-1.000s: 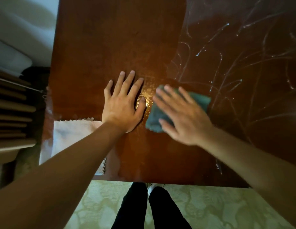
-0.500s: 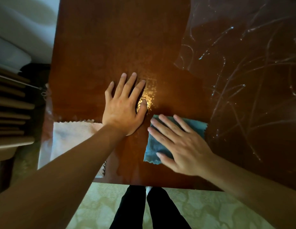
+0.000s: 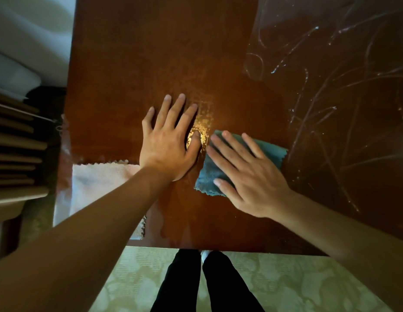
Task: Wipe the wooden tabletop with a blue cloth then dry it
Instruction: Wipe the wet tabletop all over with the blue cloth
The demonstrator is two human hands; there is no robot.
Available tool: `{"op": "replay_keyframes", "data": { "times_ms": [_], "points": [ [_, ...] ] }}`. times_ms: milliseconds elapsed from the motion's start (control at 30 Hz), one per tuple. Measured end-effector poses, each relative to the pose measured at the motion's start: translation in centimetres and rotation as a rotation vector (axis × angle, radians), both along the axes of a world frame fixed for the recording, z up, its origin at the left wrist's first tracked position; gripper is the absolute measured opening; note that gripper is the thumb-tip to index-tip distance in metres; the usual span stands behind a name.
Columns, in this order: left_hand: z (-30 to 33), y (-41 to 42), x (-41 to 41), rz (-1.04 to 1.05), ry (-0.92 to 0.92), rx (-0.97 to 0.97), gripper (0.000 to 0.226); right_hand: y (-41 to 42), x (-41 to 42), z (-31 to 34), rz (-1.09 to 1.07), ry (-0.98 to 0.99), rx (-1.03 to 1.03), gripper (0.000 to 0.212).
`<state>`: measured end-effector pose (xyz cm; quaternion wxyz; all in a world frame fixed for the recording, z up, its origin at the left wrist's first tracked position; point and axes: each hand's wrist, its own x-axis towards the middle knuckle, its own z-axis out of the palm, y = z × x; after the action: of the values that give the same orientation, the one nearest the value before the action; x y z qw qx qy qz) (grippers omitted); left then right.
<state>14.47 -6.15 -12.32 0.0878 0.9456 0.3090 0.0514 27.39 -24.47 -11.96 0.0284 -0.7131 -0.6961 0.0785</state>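
The dark reddish wooden tabletop (image 3: 164, 52) fills the upper view, wet and glinting between my hands. My right hand (image 3: 247, 174) lies flat, fingers spread, pressing down on the folded blue cloth (image 3: 269, 149), which shows around my fingers. My left hand (image 3: 167, 143) rests palm-down on the bare wood just left of the cloth, fingers apart, holding nothing. A pale pink-white cloth (image 3: 97, 183) lies at the table's near left corner, partly hidden under my left forearm.
Whitish streaks and smears (image 3: 331, 97) cover the table's right side. The table's near edge (image 3: 218, 247) runs above my legs and a pale patterned floor (image 3: 297, 287). A slatted wooden piece (image 3: 13, 145) and white furniture (image 3: 20, 41) stand to the left.
My right hand pulled the blue cloth toward me, then pushed it back away and slightly right. My left hand has stayed planted in place.
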Motion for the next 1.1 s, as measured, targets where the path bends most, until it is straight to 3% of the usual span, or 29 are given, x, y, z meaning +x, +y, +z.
{"op": "replay_keyframes", "data": {
  "times_ms": [100, 300, 433, 567, 700, 933, 1100],
  "points": [
    [0.2, 0.0, 0.0, -0.001, 0.014, -0.009, 0.060, 2.4, 3.0, 0.4, 0.036, -0.008, -0.013, 0.065],
    [0.1, 0.0, 0.0, -0.002, -0.002, -0.003, 0.058, 10.0, 9.6, 1.1, -0.206, -0.045, -0.012, 0.066],
    [-0.1, 0.0, -0.1, 0.005, 0.008, 0.000, 0.059, 8.6, 7.6, 1.0, -0.216, -0.062, -0.035, 0.068],
    [0.2, 0.0, -0.1, 0.006, 0.023, -0.006, 0.058, 4.2, 4.5, 0.7, -0.043, -0.068, -0.040, 0.067],
    [0.2, 0.0, 0.0, 0.003, 0.009, -0.012, 0.059, 5.1, 6.3, 1.0, 0.037, -0.033, -0.043, 0.067],
    [0.1, 0.0, 0.1, 0.004, 0.036, -0.007, 0.059, 11.3, 10.8, 1.5, -0.256, -0.040, 0.001, 0.067],
    [0.8, 0.0, 0.1, 0.001, 0.075, -0.033, 0.060, 6.7, 6.9, 0.9, -0.132, -0.068, -0.036, 0.067]
  ]
}}
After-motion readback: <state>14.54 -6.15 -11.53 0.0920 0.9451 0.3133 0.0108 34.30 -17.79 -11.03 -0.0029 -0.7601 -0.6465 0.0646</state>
